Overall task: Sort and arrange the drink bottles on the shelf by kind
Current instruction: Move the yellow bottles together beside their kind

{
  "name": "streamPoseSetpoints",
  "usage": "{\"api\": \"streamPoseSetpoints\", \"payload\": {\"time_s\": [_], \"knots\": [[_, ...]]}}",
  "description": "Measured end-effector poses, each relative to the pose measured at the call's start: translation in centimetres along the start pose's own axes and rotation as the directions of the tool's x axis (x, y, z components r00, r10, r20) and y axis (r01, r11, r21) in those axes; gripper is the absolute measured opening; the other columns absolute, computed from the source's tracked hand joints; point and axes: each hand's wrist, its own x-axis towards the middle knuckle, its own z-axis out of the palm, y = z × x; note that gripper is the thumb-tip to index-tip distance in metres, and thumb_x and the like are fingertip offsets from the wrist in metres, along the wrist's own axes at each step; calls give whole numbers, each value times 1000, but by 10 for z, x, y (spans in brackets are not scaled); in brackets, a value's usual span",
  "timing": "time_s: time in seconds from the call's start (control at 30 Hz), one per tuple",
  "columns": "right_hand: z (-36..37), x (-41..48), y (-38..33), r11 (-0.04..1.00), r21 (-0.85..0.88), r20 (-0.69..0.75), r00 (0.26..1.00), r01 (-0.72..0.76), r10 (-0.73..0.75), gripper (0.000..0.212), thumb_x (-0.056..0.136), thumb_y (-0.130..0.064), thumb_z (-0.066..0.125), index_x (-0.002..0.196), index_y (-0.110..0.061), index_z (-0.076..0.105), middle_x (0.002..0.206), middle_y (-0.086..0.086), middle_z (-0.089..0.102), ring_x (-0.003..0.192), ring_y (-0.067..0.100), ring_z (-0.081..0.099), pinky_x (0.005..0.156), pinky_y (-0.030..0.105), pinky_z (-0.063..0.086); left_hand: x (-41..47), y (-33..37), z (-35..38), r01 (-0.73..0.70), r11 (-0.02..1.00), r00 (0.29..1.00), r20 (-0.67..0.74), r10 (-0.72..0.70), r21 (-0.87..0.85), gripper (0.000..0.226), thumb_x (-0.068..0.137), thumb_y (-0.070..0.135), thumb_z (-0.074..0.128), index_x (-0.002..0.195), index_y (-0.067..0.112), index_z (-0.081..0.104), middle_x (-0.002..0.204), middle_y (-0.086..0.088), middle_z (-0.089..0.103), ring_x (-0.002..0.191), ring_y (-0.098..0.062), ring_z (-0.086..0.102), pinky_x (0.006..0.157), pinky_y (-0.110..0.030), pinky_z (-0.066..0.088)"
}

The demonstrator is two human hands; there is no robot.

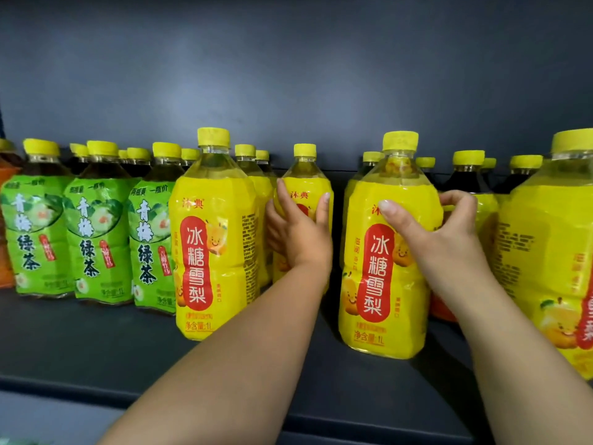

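- The left hand (298, 232) gripped a clear plastic bottle with a yellow label and yellow cap (305, 184). The thumb lay across its front and the fingers curled round its left side. This bottle stood upright, set back from the front row.
- The right hand (439, 232) gripped a second yellow-labelled plastic bottle (385, 268) standing upright in the front row. The thumb pressed on the label and the fingers hooked round the bottle's right shoulder.
- Just left of the left hand stood a third yellow-labelled bottle (211, 252), also in front.
- Further left of that hand were three green-labelled bottles with dark drink and yellow caps (96, 239), side by side (more caps showed behind them).
- Right of the right hand, a large yellow-labelled bottle at the frame's edge (552, 268) stood nearest the camera.
- Below both forearms ran the dark grey shelf board (96, 342), which carried all the bottles.
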Motion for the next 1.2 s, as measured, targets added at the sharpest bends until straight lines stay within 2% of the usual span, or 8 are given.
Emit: {"api": "streamPoseSetpoints", "payload": {"time_s": [0.2,0.5,0.63,0.77,0.93,1.0,1.1,1.2], "knots": [[3,0,4,998,-55,-106,994,31,-36,95,46,-64,55,127,-20,28,136,3,33,103,10,36,79,28,35,11,-7,21,-30,999,999,-15,30,41,77,85,52,49,146,24,11,151,-11,17,138,-29,17,110,-42,13],[9,5,14,999,2,-111,993,44,-43,90,34,-86,56,106,-40,28,123,2,53,107,24,57,87,48,51,13,-3,14,-10,996,1000,3,10,-91,60,92,39,45,145,24,20,153,-11,12,140,-28,14,110,-38,14],[13,6,13,974,227,-57,998,17,-5,71,49,-62,70,105,-38,34,117,-1,55,104,20,60,87,40,52,7,30,-13,-222,907,975,-87,204,-358,41,93,20,49,132,8,45,137,-13,44,130,-25,36,108,-31,26],[13,4,15,943,330,20,999,-45,41,71,60,-50,68,117,-35,29,104,-9,54,93,12,59,76,27,50,-26,53,-66,-439,742,876,-60,478,-507,34,85,33,55,118,30,48,114,4,56,114,-9,52,100,-30,42],[10,2,10,942,328,78,995,-79,56,89,60,-53,58,138,-27,26,118,-1,52,97,16,58,69,23,47,-27,14,-125,-743,665,668,-150,729,-78,35,82,38,55,116,28,49,113,7,52,110,-14,49,97,-21,35],[12,-1,6,940,329,104,993,-94,63,92,56,-55,57,138,-27,26,119,-1,53,97,17,59,70,25,48,-20,-8,-136,-699,712,703,-118,701,68,47,79,45,55,122,25,51,120,-4,50,116,-16,41,100,-19,27],[18,-6,1,932,347,136,989,-107,63,68,70,-46,60,129,-32,28,100,-9,54,81,6,58,59,19,50,-13,-31,-149,-402,884,895,-101,434,238,94,63,68,55,141,24,28,147,-14,24,137,-27,19,109,-39,14],[23,-14,-3,927,357,175,983,-112,52,57,70,-47,58,114,-37,24,101,-10,53,84,6,58,62,20,51,-3,-42,-161,-90,995,992,94,86,40,123,48,65,63,146,21,4,153,-7,11,142,-25,11,115,-46,13]]}}
